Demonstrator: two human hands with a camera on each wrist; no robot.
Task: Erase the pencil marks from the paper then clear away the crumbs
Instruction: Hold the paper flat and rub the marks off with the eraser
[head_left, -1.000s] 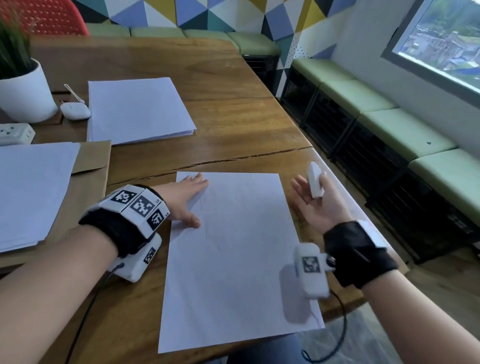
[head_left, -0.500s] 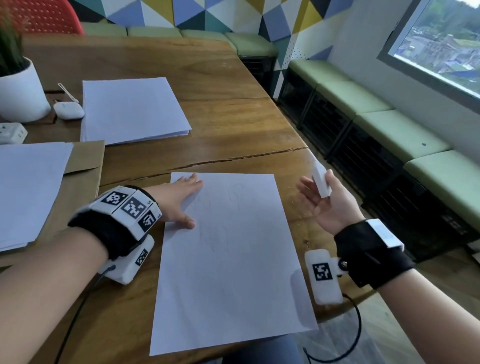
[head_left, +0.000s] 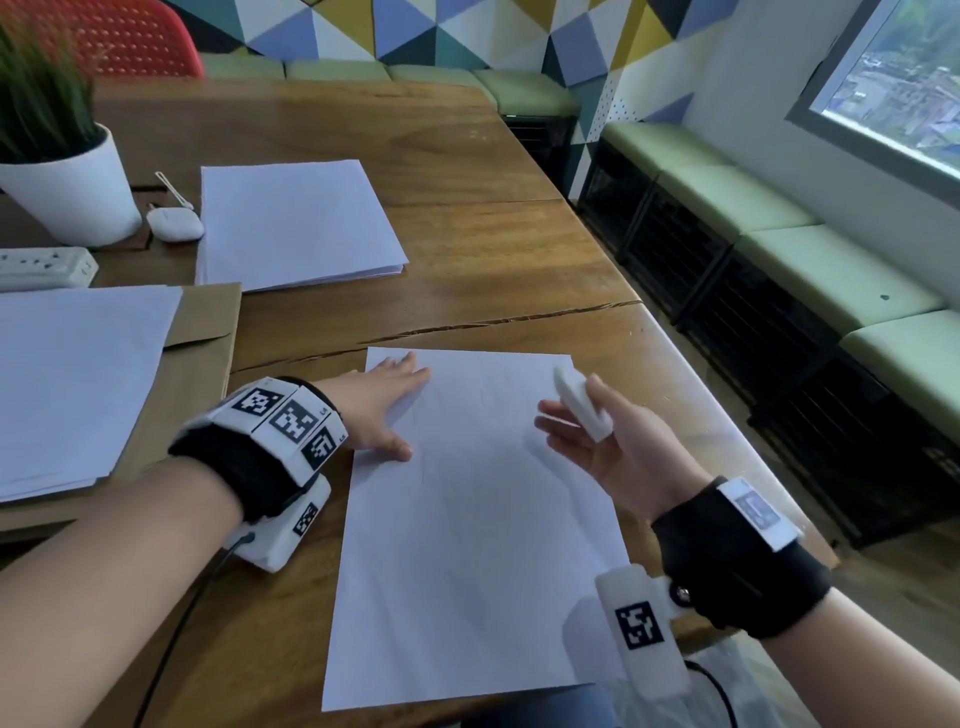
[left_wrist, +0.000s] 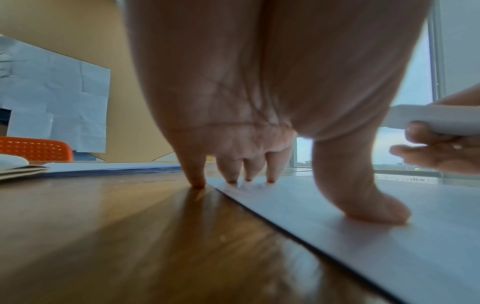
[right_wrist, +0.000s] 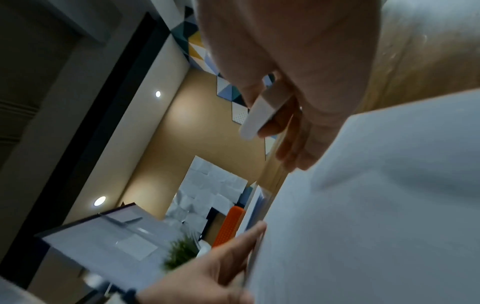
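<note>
A white sheet of paper (head_left: 467, 530) with faint pencil marks lies on the wooden table (head_left: 467, 249) in front of me. My left hand (head_left: 379, 410) lies flat with straight fingers on the sheet's upper left corner; its fingertips (left_wrist: 231, 181) and thumb press the paper (left_wrist: 389, 236). My right hand (head_left: 608, 441) hovers palm-up over the sheet's upper right part and pinches a white eraser (head_left: 579, 402) between thumb and fingers. The eraser (right_wrist: 255, 118) is held off the paper (right_wrist: 389, 205), tilted. It also shows at the left wrist view's right edge as a white eraser (left_wrist: 436, 118).
A paper stack (head_left: 296, 223) lies farther back, another pile (head_left: 72, 384) on a brown envelope at left. A white plant pot (head_left: 72, 192), an earbud case (head_left: 174, 224) and a power strip (head_left: 44, 266) stand at far left. The table's right edge (head_left: 727, 431) drops to green benches.
My right hand with the eraser has moved left, from beside the sheet's right edge to above its upper right part. The left hand stays pressed on the corner.
</note>
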